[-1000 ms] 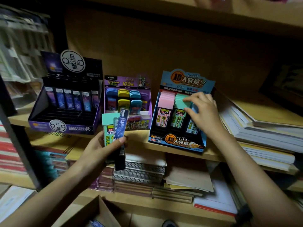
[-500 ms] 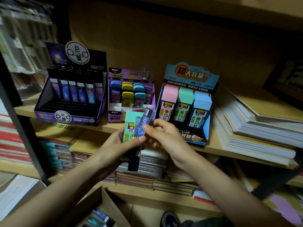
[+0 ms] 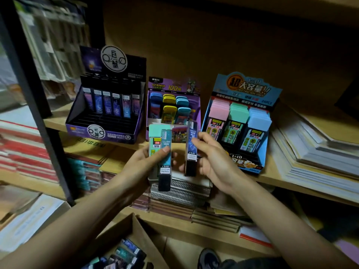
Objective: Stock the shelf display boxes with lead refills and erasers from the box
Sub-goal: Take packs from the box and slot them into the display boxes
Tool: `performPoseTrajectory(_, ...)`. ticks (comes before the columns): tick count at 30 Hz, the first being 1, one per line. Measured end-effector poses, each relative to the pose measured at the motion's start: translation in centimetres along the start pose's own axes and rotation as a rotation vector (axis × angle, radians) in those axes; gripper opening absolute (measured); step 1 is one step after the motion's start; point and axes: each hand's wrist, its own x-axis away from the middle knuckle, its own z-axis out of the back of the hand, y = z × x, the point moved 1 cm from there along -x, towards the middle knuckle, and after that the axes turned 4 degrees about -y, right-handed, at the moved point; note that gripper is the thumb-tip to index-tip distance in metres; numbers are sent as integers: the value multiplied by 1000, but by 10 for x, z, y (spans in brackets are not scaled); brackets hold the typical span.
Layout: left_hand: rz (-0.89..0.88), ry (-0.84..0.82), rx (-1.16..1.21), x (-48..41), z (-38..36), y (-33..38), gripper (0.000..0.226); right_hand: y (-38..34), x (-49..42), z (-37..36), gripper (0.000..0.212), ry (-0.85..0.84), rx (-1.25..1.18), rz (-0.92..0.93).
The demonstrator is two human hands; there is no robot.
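Observation:
My left hand (image 3: 143, 164) grips a mint green-capped refill pack (image 3: 155, 138) and, in front of it, a teal lead refill case (image 3: 165, 160). My right hand (image 3: 211, 158) pinches a dark blue lead refill case (image 3: 191, 146), held upright just right of the left hand's items. Three display boxes stand on the shelf behind: a black-purple one (image 3: 101, 131) with a row of blue cases, a small purple one (image 3: 172, 88) with coloured cases, and a blue one (image 3: 250, 90) with pink, green and blue packs. The cardboard supply box (image 3: 134, 228) sits open below.
Paper stacks (image 3: 314, 144) lie on the shelf at right. Spiral notebooks (image 3: 180, 189) and flat packs fill the lower shelf under my hands. A black upright post (image 3: 33, 94) borders the shelf at left. A shoe (image 3: 208, 257) shows on the floor.
My right hand left the blue display box, came to the left hand and took the dark blue case from it, drawing it off to the right.

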Motion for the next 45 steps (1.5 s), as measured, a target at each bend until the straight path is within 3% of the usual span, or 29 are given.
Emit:
performPoseTrajectory(3,-55,49,6,3,10,7,22,3,-5,-4,27,-131,151,12)
performPoseTrajectory(6,-59,138,70,7,21,14,18,6,-11,-15,12,-272,331,54)
performPoseTrajectory(10,-36,100,113,14,37,21,26,7,-18,-33,10,-336,466,28)
performPoseTrajectory(18,-25,37,12,34,62,20,41,4,-35,-54,16,-252,423,-56)
performPoseTrajectory(23,-79,202,31,38,82,26,48,4,-50,-62,11,-179,-8,-34)
performPoseTrajectory(29,-92,262,158,36,94,37,36,-4,-66,-69,33,89,57,40)
performPoseTrajectory(31,-110,276,190,37,100,41,33,-25,-71,-66,25,162,88,152)
performPoseTrajectory(33,-134,274,156,40,106,44,34,-49,-78,-65,18,219,216,310)
performPoseTrajectory(37,-166,282,73,44,117,47,38,-89,-104,-79,19,270,703,506)
performPoseTrajectory(41,-190,330,32,48,128,51,42,-100,-138,-96,19,276,1119,582)
performPoseTrajectory(45,-202,358,36,50,137,52,40,-89,-160,-102,24,233,1241,521)
